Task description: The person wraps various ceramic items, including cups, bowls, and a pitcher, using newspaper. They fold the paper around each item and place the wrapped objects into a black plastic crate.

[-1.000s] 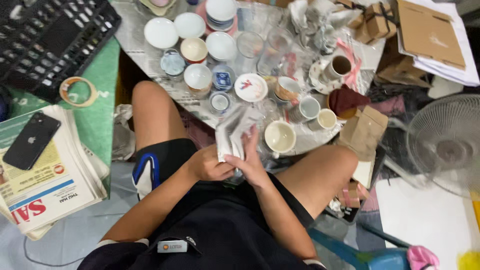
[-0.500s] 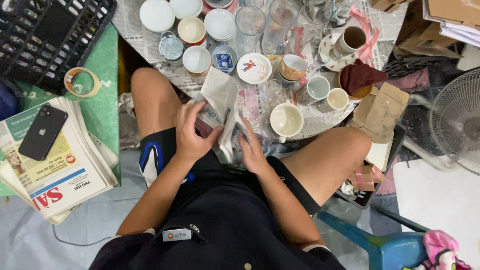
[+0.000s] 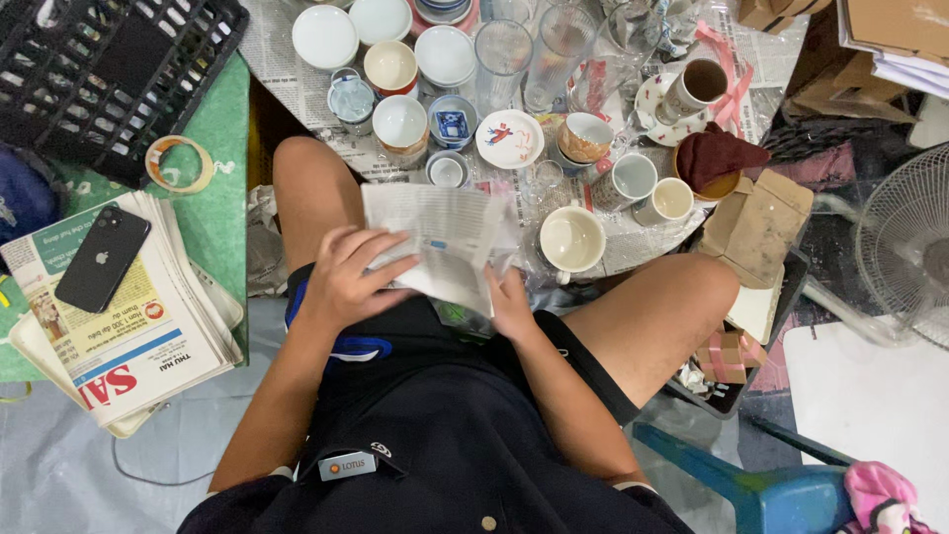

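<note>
Newspaper sheet (image 3: 445,242) lies across the lap, long side running left to right, left hand (image 3: 346,277) gripping its near edge, right hand (image 3: 509,307) pinching underneath, beside the cream bowl (image 3: 571,239)

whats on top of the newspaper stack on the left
A black phone lies face down on the newspaper stack, near its upper left corner. Apart from it, only the top paper shows; whatever sits beneath the phone or deeper in the stack is covered.
</note>
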`<state>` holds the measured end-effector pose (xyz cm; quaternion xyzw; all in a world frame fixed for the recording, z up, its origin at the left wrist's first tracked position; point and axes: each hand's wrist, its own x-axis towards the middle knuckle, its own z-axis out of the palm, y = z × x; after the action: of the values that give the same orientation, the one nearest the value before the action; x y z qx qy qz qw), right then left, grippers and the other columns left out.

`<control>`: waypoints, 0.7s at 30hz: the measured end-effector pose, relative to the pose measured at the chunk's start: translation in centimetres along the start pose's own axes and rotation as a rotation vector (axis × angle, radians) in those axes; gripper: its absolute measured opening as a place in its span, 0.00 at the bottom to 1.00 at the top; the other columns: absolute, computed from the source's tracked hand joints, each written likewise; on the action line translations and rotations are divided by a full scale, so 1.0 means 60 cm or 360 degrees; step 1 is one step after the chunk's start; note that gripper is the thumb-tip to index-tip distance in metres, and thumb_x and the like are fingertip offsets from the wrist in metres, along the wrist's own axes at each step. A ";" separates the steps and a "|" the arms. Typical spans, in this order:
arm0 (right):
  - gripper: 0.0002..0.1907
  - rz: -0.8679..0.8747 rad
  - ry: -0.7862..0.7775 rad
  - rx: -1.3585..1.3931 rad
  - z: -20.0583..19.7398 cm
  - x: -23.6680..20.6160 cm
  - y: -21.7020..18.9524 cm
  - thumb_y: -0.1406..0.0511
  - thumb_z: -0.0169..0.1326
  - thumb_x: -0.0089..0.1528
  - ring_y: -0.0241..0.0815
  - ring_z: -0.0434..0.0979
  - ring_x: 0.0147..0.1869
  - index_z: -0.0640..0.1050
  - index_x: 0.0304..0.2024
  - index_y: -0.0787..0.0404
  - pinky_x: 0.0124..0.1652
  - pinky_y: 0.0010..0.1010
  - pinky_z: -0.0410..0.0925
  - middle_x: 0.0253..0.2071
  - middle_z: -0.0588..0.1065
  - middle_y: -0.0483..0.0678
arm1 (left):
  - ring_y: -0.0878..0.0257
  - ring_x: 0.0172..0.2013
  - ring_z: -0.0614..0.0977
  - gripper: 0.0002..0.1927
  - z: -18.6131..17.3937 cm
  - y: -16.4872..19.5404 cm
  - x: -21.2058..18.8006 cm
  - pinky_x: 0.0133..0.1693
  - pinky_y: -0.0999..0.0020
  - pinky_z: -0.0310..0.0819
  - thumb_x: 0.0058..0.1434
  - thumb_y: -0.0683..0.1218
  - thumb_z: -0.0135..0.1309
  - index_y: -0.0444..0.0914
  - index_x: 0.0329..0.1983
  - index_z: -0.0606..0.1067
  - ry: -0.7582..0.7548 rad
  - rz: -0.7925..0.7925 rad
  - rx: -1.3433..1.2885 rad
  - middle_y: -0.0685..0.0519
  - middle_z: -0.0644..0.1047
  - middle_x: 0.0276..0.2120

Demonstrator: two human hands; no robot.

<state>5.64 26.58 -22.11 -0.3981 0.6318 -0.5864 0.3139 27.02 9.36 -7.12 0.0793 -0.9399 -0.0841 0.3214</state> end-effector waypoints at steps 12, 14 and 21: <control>0.12 0.0179 0.0025 -0.0002 -0.005 0.013 -0.081 0.63 0.55 0.70 0.29 0.72 0.35 0.80 0.40 0.68 0.36 0.25 0.68 0.31 0.78 0.44 | 0.66 0.34 0.81 0.07 -0.023 -0.047 -0.047 0.37 0.70 0.74 0.67 0.41 0.63 0.31 0.43 0.82 0.0319 -0.1193 -0.0572 0.49 0.83 0.35; 0.11 0.0196 0.0103 0.0092 -0.012 0.019 -0.084 0.63 0.56 0.67 0.27 0.73 0.35 0.81 0.41 0.67 0.35 0.24 0.69 0.31 0.79 0.40 | 0.70 0.37 0.79 0.10 -0.036 -0.077 -0.063 0.41 0.73 0.74 0.71 0.42 0.63 0.28 0.48 0.81 0.0572 -0.1314 -0.0616 0.51 0.82 0.37; 0.13 0.0134 0.0034 0.0140 0.023 0.010 -0.058 0.64 0.50 0.73 0.26 0.68 0.38 0.79 0.41 0.66 0.38 0.23 0.66 0.32 0.74 0.39 | 0.66 0.28 0.78 0.13 -0.089 -0.127 -0.118 0.32 0.68 0.70 0.71 0.47 0.64 0.30 0.47 0.81 0.0287 -0.1686 -0.0444 0.50 0.80 0.31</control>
<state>7.00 25.37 -18.79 -0.3508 0.6250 -0.6040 0.3487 36.57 2.78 -8.71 0.5047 -0.7202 -0.3508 0.3217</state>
